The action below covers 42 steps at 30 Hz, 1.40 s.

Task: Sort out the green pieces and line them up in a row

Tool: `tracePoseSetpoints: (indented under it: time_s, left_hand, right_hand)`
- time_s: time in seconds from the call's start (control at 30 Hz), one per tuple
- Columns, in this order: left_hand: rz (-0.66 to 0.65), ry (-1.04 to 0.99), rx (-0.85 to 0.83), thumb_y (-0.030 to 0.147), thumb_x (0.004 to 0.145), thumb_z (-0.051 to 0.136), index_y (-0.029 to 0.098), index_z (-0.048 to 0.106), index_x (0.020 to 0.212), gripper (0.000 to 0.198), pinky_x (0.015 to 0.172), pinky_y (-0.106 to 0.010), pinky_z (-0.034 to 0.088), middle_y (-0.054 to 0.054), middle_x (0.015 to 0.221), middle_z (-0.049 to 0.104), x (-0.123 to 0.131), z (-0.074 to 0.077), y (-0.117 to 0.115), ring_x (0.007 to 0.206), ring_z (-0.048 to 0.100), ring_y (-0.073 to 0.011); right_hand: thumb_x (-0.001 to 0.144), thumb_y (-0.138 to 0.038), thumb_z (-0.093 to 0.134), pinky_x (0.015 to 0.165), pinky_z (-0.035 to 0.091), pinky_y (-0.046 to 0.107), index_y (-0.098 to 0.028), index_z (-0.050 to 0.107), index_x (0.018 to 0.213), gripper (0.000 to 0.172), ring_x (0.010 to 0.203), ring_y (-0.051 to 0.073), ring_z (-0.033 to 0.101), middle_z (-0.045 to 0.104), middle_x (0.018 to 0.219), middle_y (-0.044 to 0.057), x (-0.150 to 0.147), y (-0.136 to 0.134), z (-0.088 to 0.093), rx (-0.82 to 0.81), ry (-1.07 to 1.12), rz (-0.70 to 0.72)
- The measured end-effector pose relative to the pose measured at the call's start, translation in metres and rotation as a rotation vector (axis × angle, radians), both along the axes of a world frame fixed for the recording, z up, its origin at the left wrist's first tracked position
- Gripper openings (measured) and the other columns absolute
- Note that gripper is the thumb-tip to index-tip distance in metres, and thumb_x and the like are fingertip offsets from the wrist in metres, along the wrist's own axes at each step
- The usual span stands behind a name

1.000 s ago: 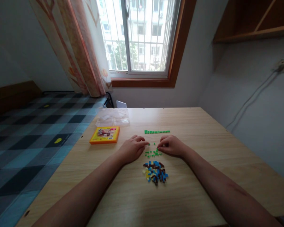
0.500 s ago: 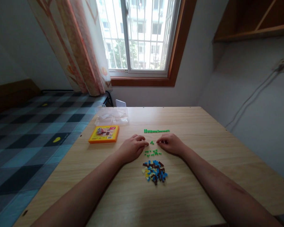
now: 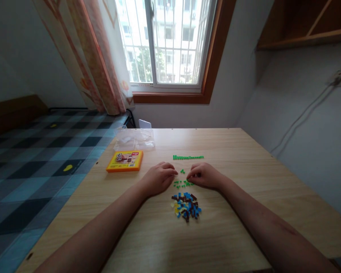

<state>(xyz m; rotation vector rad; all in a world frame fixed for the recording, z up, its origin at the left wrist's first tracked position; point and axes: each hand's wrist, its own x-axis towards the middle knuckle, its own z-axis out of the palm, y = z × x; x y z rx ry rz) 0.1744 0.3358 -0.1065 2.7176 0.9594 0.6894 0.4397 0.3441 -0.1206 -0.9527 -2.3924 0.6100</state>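
Small green pieces (image 3: 179, 184) lie scattered on the table, with a tiny green cluster (image 3: 182, 171) just beyond them. My right hand (image 3: 202, 175) has its thumb and fingertips closed together at the right end of the scattered green pieces; whatever is between them is too small to make out. To the left of the cluster rests my left hand (image 3: 161, 177), fingers slightly bent and apart, holding nothing visible. Farther back runs a row of green pieces (image 3: 188, 157). Nearer to me is a pile of brown, blue and yellow pieces (image 3: 186, 206).
A yellow-orange box (image 3: 125, 161) lies left of my left hand on the wooden table (image 3: 216, 142). Behind it stand clear plastic containers (image 3: 134, 139). A bed with a checked cover (image 3: 53, 151) is at the left, and a window is ahead.
My right hand has moved slightly toward me and left, from beside the small cluster to the scattered green pieces. My left hand has barely moved.
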Motion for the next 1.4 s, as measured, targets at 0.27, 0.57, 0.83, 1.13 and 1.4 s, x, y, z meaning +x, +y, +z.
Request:
tracePoseSetpoints:
  time_s: [0.27,0.57,0.83,1.13,1.4]
  left_hand:
    - [-0.046,-0.01,-0.011,0.019,0.092,0.052,0.023,0.074,0.103,0.025,0.085,-0.034,0.052,-0.006,0.104,0.07,0.008,0.006,-0.012,0.095,0.063,-0.0193]
    - [-0.12,0.042,0.0,0.016,0.087,0.053,0.026,0.074,0.102,0.027,0.096,-0.04,0.043,-0.002,0.108,0.074,0.021,0.014,-0.028,0.1,0.061,-0.0212]
    - [-0.135,0.054,-0.017,0.018,0.089,0.052,0.026,0.074,0.102,0.027,0.093,-0.039,0.044,-0.001,0.106,0.075,0.02,0.014,-0.026,0.096,0.061,-0.0207]
    - [-0.145,0.08,-0.025,0.015,0.088,0.052,0.025,0.072,0.107,0.029,0.094,-0.038,0.044,-0.001,0.106,0.074,0.024,0.012,-0.025,0.098,0.061,-0.0204]
    - [-0.174,0.078,-0.052,0.012,0.086,0.05,0.024,0.073,0.106,0.032,0.095,-0.036,0.047,-0.002,0.106,0.075,0.024,0.01,-0.022,0.096,0.062,-0.0199]
  right_hand:
    - [0.088,-0.022,0.066,0.068,0.043,0.024,-0.022,0.079,0.087,0.013,0.072,0.014,0.062,0.072,0.082,0.004,-0.002,0.003,-0.002,0.09,-0.026,-0.08]
    - [0.082,-0.022,0.071,0.062,0.042,0.022,-0.022,0.078,0.093,0.013,0.062,0.011,0.058,0.068,0.074,0.001,-0.003,-0.001,-0.002,0.058,0.074,-0.065]
    - [0.08,-0.02,0.072,0.062,0.042,0.022,-0.024,0.079,0.088,0.011,0.064,0.011,0.059,0.067,0.074,0.0,-0.005,0.0,-0.004,0.058,0.063,-0.07]
    - [0.084,-0.019,0.067,0.064,0.041,0.023,-0.024,0.079,0.087,0.014,0.067,0.012,0.061,0.071,0.075,0.001,-0.007,0.005,-0.007,0.122,0.017,-0.092]
    - [0.082,-0.015,0.065,0.066,0.042,0.023,-0.022,0.078,0.089,0.016,0.069,0.013,0.062,0.073,0.078,0.002,-0.007,0.006,-0.008,0.132,0.045,-0.087]
